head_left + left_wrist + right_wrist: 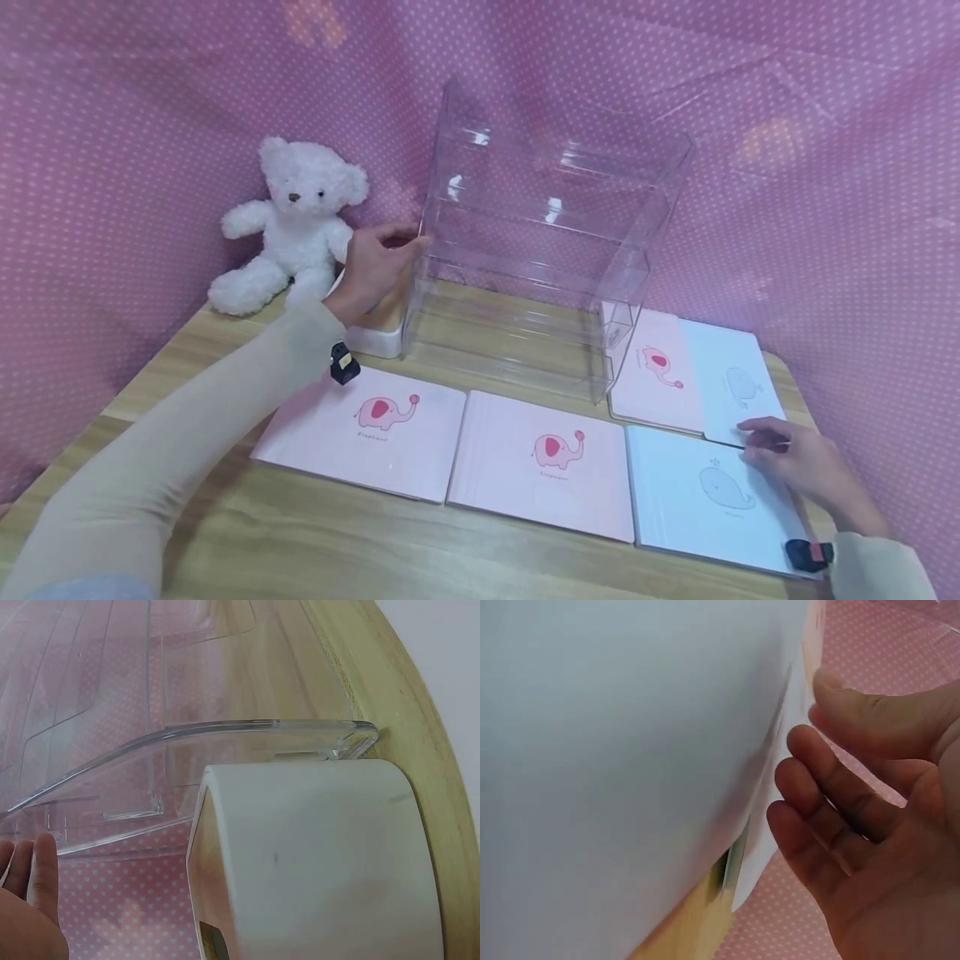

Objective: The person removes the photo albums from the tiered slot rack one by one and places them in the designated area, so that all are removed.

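A clear acrylic tiered rack stands tilted up on the table. My left hand pinches its left side edge between thumb and fingers; in the left wrist view only part of the hand shows beside the clear panel. At the right, my right hand hovers over or touches the meeting edges of two blue whale booklets, the back one and the front one. The right wrist view shows its fingers loosely bent by a pale booklet's edge, with nothing visibly held.
Two pink elephant booklets, left and middle, lie along the front. Another pink booklet is partly under the back blue one. A white teddy bear sits back left. A white box with wood-coloured top stands against the rack.
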### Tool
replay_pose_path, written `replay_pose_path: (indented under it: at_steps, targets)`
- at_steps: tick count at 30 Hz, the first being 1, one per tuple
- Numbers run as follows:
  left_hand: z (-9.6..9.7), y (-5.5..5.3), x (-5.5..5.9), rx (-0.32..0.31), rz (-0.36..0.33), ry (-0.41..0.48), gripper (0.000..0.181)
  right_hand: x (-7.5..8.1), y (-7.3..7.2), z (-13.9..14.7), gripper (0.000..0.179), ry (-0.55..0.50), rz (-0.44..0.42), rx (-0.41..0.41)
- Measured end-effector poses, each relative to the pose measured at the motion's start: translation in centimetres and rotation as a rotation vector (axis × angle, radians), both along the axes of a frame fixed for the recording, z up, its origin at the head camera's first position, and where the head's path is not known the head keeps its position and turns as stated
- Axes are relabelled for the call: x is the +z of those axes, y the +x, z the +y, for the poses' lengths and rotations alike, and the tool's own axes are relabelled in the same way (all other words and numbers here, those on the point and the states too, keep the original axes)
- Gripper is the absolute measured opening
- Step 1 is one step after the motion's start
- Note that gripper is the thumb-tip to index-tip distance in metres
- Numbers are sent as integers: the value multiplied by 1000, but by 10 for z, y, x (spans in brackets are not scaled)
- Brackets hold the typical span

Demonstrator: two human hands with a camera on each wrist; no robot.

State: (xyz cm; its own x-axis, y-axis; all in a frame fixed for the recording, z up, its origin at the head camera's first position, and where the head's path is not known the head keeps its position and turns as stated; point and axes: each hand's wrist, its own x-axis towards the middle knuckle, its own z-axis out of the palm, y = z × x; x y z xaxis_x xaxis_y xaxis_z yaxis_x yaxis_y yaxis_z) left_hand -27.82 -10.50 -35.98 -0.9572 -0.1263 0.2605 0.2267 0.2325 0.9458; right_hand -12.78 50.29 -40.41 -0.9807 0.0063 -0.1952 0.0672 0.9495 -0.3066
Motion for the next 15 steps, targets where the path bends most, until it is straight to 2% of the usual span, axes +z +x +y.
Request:
replay_pose_path:
  at_steps: [5,9,11,15]
  targets:
    - [-5,3,2,13,28,-10,39,5,-2,-2,32,-19,160,-20]
    - [-10,8,2,16,39,-27,39,12,-8,-5,36,-50,282,-57]
    - [-13,11,1,8,36,-35,39,18,-10,-6,42,-65,302,-92]
    - [-24,17,-1,-12,25,-99,40,31,-13,-9,57,-104,282,-181]
